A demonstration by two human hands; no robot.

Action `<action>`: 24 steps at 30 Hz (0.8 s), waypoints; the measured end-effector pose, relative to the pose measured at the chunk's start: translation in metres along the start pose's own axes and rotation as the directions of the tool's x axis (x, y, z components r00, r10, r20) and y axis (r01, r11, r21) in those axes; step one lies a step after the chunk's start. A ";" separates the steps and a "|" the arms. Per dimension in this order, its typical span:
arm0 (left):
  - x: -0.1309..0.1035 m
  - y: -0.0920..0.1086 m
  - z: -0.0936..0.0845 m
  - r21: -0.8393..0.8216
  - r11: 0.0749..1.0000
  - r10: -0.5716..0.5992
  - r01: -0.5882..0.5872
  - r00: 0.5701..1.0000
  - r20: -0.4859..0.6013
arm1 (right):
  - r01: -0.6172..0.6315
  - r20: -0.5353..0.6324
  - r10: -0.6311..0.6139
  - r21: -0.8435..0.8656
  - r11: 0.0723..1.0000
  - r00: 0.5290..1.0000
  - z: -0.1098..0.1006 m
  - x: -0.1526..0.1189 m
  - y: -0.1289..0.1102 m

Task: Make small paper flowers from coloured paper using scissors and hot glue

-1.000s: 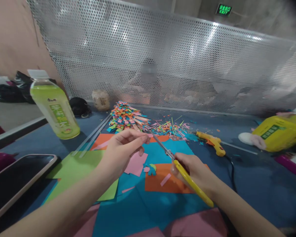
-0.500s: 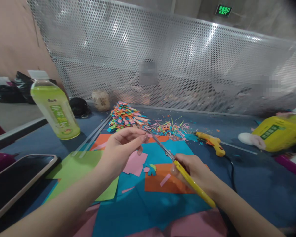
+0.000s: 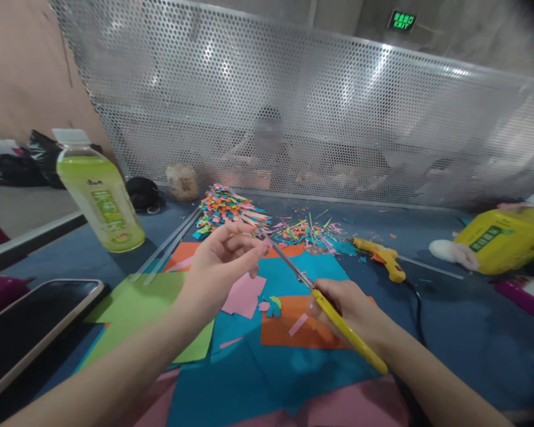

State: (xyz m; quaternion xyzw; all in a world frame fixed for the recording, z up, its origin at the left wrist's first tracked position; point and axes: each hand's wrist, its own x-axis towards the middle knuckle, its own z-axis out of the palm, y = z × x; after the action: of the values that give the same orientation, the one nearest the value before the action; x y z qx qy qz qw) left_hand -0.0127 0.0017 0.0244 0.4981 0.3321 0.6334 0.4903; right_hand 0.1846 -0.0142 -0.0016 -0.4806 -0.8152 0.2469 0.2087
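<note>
My right hand [image 3: 349,305] is wrapped round the yellow handles of a pair of scissors [image 3: 333,314], whose blades point up and to the left. With thumb and fingertips, my left hand [image 3: 225,258] pinches a small pink paper piece [image 3: 267,242] right at the blade tips. Beneath the hands lie a blue paper sheet [image 3: 231,367], an orange paper sheet [image 3: 276,332] and a pink paper piece [image 3: 244,296]. Small cut paper bits [image 3: 273,306] rest between the hands. Behind my left hand stands a cone [image 3: 226,207] covered in many-coloured paper strips.
Paper scraps [image 3: 311,232] are strewn beside a yellow glue gun [image 3: 385,259] with a black cord. On the left are a drink bottle [image 3: 104,201], a phone [image 3: 40,326], clear glue sticks [image 3: 169,243] and green paper [image 3: 160,308]. A yellow bottle [image 3: 507,237] lies right. A perforated metal screen [image 3: 293,107] stands behind.
My left fingers have shifted slightly, and the pink paper piece now shows more plainly at their tips. The scissors have barely moved.
</note>
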 end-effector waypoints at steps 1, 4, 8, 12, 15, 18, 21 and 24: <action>0.000 0.000 0.000 -0.004 1.000 -0.007 0.007 1.000 -0.004 | 0.001 0.002 -0.001 0.004 1.000 1.000 0.000 0.000 0.000; 0.000 0.000 0.000 -0.012 0.999 -0.042 0.042 0.999 -0.008 | 0.000 0.015 0.000 0.019 1.000 1.000 0.000 0.000 0.000; -0.001 0.001 -0.001 -0.021 0.996 -0.084 0.084 0.996 0.003 | 0.003 0.036 -0.005 0.063 0.998 0.999 -0.001 -0.001 0.000; -0.001 0.001 0.001 -0.032 0.994 -0.102 0.102 0.995 -0.007 | 0.004 0.037 -0.006 0.069 0.998 0.999 -0.001 -0.001 -0.001; -0.001 0.001 0.002 -0.047 0.993 -0.112 0.111 0.994 -0.015 | 0.018 0.027 -0.020 0.057 0.998 0.999 -0.001 -0.001 -0.002; -0.001 0.002 0.002 -0.051 0.991 -0.129 0.128 0.992 -0.017 | 0.031 0.015 -0.032 0.047 0.998 0.999 -0.001 -0.001 -0.002; -0.001 0.002 0.002 -0.051 0.989 -0.138 0.137 0.990 -0.017 | 0.039 0.002 -0.039 0.038 0.999 0.999 -0.001 -0.001 -0.001; -0.002 0.003 0.003 -0.047 0.990 -0.134 0.134 0.991 -0.017 | 0.039 -0.013 -0.039 0.023 0.999 0.999 0.000 -0.001 0.000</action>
State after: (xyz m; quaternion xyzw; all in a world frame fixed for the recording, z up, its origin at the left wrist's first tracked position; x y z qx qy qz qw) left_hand -0.0110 -0.0009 0.0275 0.4569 0.3549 0.6115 0.5398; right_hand 0.1850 -0.0146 -0.0014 -0.4637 -0.8201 0.2494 0.2242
